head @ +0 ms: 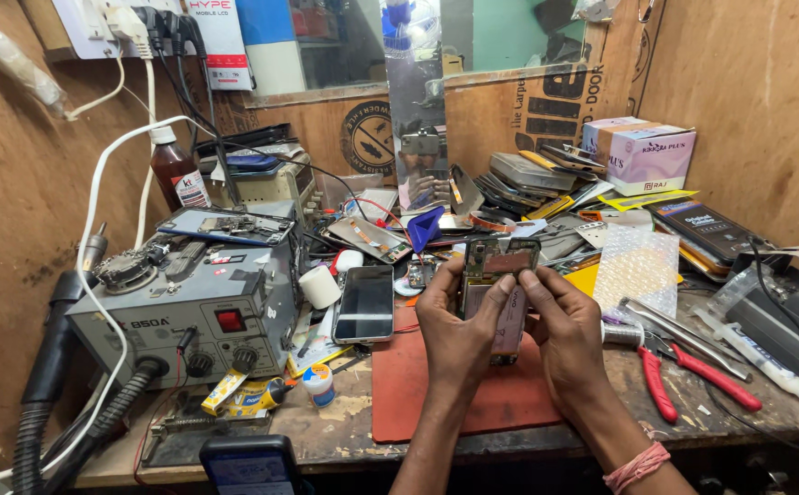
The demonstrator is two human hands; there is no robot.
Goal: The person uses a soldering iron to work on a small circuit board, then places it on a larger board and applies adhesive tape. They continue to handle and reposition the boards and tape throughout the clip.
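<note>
Both hands, left [454,325] and right [566,323], clasp an opened phone [495,291] in their fingers above a red mat [418,385], pliers [683,367] nearby.

Two hands: left hand [454,335], right hand [564,335]. One opened phone [495,293]. One dark-screened phone [365,303]. One red mat [418,394]. One red-handled pliers [683,371]. One grey rework station [193,307]. One brown bottle [177,172]. One bubble-wrap sheet [638,269].

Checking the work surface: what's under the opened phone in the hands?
Under the opened phone, held up by the left hand and right hand, lies a red mat on the bench. The hands and phone cover the mat's middle.
</note>
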